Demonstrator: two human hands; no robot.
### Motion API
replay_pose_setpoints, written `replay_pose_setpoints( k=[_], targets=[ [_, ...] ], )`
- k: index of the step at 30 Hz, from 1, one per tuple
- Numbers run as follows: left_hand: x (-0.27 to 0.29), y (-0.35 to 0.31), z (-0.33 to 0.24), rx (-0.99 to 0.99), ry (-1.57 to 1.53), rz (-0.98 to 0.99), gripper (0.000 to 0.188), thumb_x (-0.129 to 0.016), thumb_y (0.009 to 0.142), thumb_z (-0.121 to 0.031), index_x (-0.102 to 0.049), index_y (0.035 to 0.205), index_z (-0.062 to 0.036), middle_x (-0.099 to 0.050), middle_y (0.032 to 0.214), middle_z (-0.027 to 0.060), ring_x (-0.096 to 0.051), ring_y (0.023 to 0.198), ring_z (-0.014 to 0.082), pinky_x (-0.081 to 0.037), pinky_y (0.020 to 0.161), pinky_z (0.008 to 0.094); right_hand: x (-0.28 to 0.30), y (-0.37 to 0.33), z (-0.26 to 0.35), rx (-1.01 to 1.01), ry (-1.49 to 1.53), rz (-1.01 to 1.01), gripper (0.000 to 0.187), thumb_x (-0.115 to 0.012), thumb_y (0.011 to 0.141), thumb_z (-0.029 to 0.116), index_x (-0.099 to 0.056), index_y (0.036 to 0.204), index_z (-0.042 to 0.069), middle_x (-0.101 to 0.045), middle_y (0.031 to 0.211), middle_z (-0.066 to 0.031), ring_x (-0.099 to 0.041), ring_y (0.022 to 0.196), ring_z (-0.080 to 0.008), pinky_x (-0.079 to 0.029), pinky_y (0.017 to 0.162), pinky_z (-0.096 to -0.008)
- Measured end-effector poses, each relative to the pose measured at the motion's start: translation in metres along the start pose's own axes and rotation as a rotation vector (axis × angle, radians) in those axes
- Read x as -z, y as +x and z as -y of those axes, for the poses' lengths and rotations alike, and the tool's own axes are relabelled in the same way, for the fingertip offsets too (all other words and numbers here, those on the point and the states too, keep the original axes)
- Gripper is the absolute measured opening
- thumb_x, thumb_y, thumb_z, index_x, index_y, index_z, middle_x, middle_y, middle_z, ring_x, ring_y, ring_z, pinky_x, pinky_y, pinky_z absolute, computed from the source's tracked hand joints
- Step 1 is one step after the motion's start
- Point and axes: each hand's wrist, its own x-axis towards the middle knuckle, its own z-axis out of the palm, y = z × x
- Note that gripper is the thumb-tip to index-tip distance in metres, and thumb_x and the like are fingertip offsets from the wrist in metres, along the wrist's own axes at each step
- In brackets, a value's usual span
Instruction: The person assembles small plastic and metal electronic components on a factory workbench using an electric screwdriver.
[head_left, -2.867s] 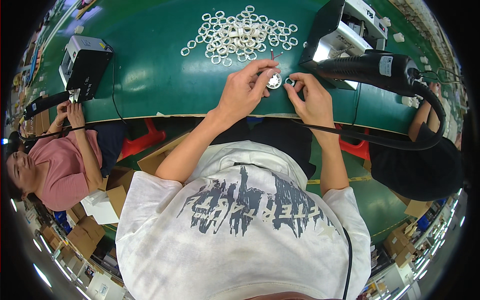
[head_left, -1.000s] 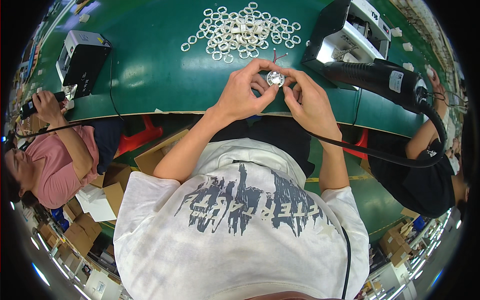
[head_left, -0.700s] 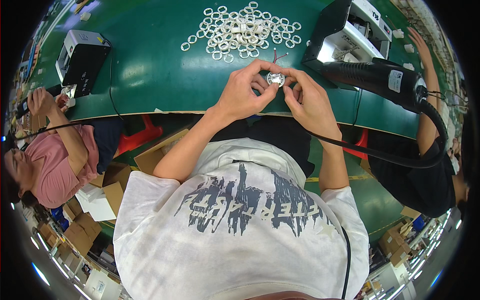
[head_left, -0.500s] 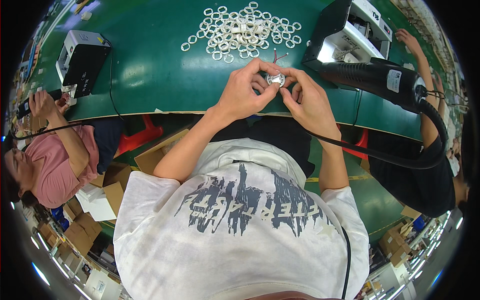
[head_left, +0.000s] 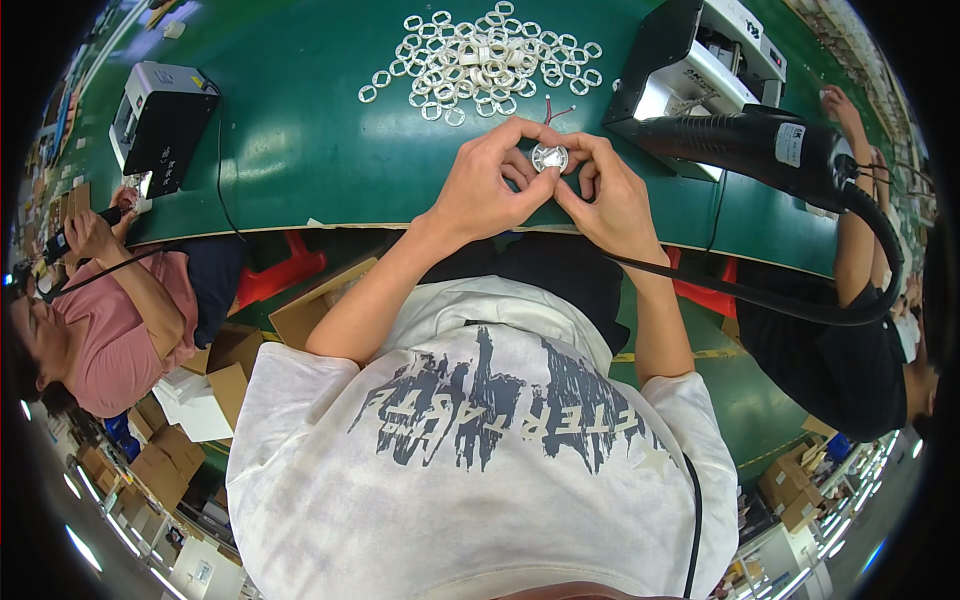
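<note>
Between the fingertips of both hands is a small round silver-and-white part (head_left: pixel 549 158), held just over the near edge of the table. Two thin red and dark wires (head_left: pixel 557 113) with small white ends stick out beyond it. My left hand (head_left: pixel 497 175) pinches its left side with thumb and forefinger. From the right, my right hand (head_left: pixel 610 190) grips it with forefinger and thumb. Beyond my hands lies a loose heap of white rings (head_left: pixel 480 65) with roughly square openings.
A black handheld power tool (head_left: pixel 740 145) lies to the right, before a black-and-white machine (head_left: pixel 690 65). Its thick cable (head_left: pixel 885 260) loops toward my right wrist. A similar machine (head_left: pixel 160 125) stands at left. Co-workers sit on both sides; cardboard boxes (head_left: pixel 170 465) are at lower left.
The round part has turned slightly between my fingers, and my right thumb has shifted a little. The power tool sits slightly differently. Both co-workers' hands have moved.
</note>
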Motion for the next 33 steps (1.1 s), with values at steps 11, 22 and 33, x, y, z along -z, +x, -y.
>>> replay_pose_setpoints(
  k=[11,22,33],
  targets=[
    [-0.005,0.001,0.001,0.021,-0.072,-0.081,0.028,-0.083,0.096,-0.004,-0.062,0.112,0.0026,-0.075,0.129,0.0176,-0.074,0.079,0.0085,-0.061,0.071,0.0241,-0.018,0.0,-0.019,0.135,0.066,-0.142,0.054,-0.087,0.082,0.005,-0.071,0.133,0.008,-0.067,0.085,-0.0004,-0.05,0.06,-0.0125,-0.043,0.057,-0.0301],
    [0.001,-0.001,0.0,0.0,-0.037,-0.011,0.032,-0.081,0.094,-0.001,-0.061,0.118,0.0027,-0.073,0.134,0.0187,-0.075,0.084,0.0102,-0.063,0.074,0.0257,-0.016,0.0,-0.019,0.146,0.053,-0.14,0.055,-0.088,0.081,0.005,-0.072,0.134,0.008,-0.068,0.085,-0.0001,-0.051,0.06,-0.012,-0.043,0.057,-0.0295],
    [-0.003,0.0,-0.002,0.066,-0.095,-0.043,0.028,-0.08,0.095,-0.001,-0.059,0.113,0.0026,-0.071,0.133,0.0186,-0.072,0.087,0.0103,-0.061,0.074,0.0254,-0.017,0.001,-0.019,0.164,0.059,-0.143,0.054,-0.087,0.082,0.005,-0.072,0.133,0.009,-0.067,0.084,0.0,-0.051,0.059,-0.0118,-0.043,0.056,-0.0294]
  ],
)
